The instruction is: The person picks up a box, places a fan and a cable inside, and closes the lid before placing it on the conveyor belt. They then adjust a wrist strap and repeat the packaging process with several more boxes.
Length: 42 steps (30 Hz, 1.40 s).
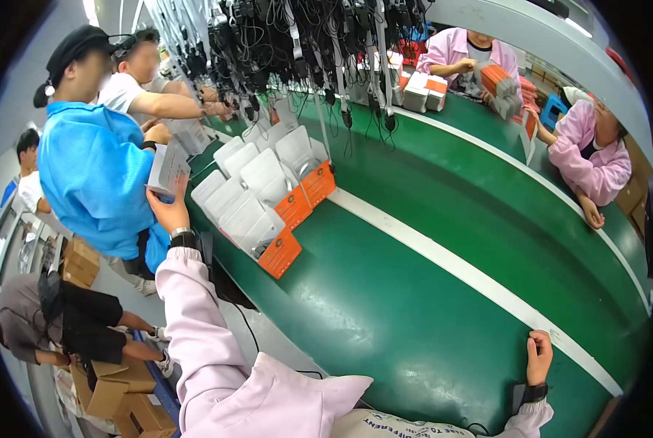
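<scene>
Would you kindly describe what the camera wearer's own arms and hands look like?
Pale pink sleeves cover the forearms, the left gathered at its cuff. The left hand and right hand are ungloved, with black wristbands at both wrists.

Before us stretches a green workbench (385,306), where a white strip (443,252) borders a darker green lane (443,193). A pale beam (501,14) crosses overhead. Leftward we see grey floor (268,339), shelving (1,237), open cardboard cartons (133,376) and, high up, a bright tube light (90,11).
</scene>
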Each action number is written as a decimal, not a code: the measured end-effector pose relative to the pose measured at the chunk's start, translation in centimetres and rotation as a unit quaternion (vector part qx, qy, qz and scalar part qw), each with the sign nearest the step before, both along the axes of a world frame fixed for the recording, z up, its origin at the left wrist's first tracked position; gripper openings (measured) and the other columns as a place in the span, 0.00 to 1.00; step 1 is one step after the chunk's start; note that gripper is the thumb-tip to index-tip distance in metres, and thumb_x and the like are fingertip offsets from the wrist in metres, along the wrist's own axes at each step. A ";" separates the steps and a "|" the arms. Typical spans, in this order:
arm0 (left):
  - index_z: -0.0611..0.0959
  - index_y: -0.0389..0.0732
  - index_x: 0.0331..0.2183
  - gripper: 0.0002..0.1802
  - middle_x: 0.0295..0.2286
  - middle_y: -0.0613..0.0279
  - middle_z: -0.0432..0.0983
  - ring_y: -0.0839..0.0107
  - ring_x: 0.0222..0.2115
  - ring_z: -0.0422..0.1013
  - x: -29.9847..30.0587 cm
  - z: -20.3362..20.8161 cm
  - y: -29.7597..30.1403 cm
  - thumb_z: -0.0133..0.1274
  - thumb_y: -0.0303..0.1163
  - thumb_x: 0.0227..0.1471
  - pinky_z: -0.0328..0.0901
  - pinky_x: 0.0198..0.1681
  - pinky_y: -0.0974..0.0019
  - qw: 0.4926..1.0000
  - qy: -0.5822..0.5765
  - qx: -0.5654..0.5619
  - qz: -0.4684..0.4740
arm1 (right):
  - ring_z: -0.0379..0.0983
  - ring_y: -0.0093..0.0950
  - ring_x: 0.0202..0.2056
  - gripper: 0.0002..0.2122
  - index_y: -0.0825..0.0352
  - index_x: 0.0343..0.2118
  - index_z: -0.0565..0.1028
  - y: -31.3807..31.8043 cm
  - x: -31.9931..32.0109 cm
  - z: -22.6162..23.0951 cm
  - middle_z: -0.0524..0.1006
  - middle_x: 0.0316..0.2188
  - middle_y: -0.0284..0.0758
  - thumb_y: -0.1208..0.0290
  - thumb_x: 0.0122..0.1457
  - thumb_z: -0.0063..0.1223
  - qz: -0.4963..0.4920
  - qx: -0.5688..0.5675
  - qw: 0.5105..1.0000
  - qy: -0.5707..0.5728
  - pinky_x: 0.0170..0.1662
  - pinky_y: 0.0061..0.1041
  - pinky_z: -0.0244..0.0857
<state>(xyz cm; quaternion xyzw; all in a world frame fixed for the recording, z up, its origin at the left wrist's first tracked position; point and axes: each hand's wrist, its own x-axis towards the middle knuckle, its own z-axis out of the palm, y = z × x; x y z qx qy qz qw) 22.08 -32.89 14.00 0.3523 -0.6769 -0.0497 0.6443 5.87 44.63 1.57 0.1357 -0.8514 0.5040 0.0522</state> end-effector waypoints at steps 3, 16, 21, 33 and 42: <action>0.59 0.31 0.49 0.42 0.45 0.48 0.64 0.61 0.46 0.61 -2.5 -2.7 -3.7 0.62 0.34 0.34 0.58 0.47 0.64 0.999 -0.036 0.036 -0.003 | 0.61 0.18 0.28 0.03 0.69 0.29 0.69 0.1 0.0 0.3 0.68 0.30 0.30 0.79 0.49 0.46 -0.030 0.013 0.999 0.000 0.33 0.15 0.56; 0.57 0.38 0.51 0.38 0.48 0.50 0.59 0.60 0.43 0.64 6.2 -10.3 -8.6 0.55 0.23 0.38 0.65 0.37 0.69 0.949 0.011 0.272 -0.157 | 0.61 0.17 0.27 0.03 0.69 0.28 0.69 -1.7 -0.7 1.0 0.67 0.29 0.29 0.78 0.50 0.47 -0.028 0.001 1.000 -0.010 0.31 0.14 0.56; 0.67 0.38 0.39 0.16 0.33 0.60 0.68 0.73 0.27 0.66 6.9 -9.7 10.3 0.51 0.26 0.45 0.63 0.29 0.74 0.929 0.148 0.284 -0.187 | 0.61 0.18 0.26 0.02 0.69 0.27 0.69 -1.3 -0.4 0.9 0.68 0.28 0.30 0.79 0.49 0.48 -0.045 0.012 0.999 0.003 0.31 0.15 0.56; 0.68 0.42 0.39 0.16 0.30 0.62 0.67 0.72 0.29 0.67 -12.9 -5.2 42.3 0.49 0.22 0.45 0.64 0.28 0.69 0.396 -0.074 0.493 -0.771 | 0.66 0.24 0.32 0.06 0.69 0.32 0.69 -1.6 -0.5 2.8 0.70 0.33 0.34 0.78 0.50 0.47 0.109 -0.024 0.993 -0.039 0.37 0.21 0.60; 0.52 0.51 0.54 0.31 0.32 0.62 0.67 0.74 0.29 0.68 -14.6 -10.3 58.5 0.45 0.34 0.51 0.67 0.28 0.69 -0.017 -0.117 0.705 -0.700 | 0.61 0.38 0.48 0.25 0.64 0.50 0.56 -5.0 1.9 1.7 0.57 0.50 0.39 0.65 0.50 0.51 0.161 -0.442 0.864 -0.180 0.50 0.35 0.57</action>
